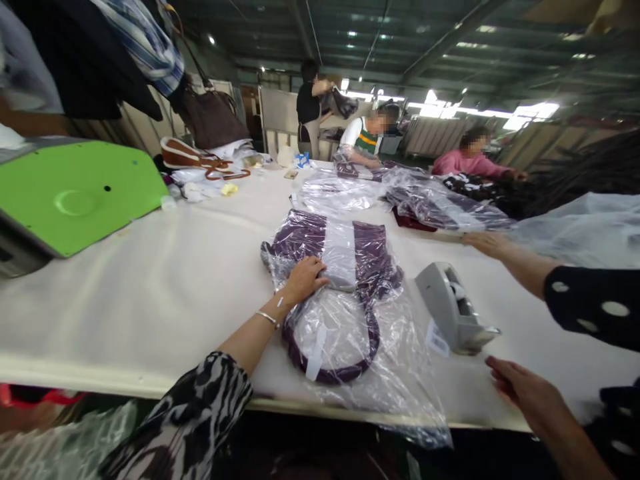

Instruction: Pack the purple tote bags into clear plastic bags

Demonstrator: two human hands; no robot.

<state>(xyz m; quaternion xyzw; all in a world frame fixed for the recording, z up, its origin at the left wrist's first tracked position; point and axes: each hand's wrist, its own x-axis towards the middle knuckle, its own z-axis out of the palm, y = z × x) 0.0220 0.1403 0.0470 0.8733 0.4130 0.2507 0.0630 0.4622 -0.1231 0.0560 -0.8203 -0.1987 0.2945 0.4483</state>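
Note:
My left hand [303, 279], in a zebra-patterned sleeve and a bracelet, rests palm down on a purple handbag [370, 250] inside clear plastic. Its fingers are slightly bent and touch the wrapped bag beside a pale grey band [340, 250] across its middle. The looped purple handle [373, 333] lies toward the near edge, with a white tag [316, 355] inside the loop. Loose plastic [405, 373] hangs over the table edge. My right hand is not in view.
A grey tape dispenser [445, 300] stands right of the bag, near a co-worker's two hands in dotted sleeves. A green machine [85, 193] is at left. More wrapped bags [430, 200] lie farther back, where other people work.

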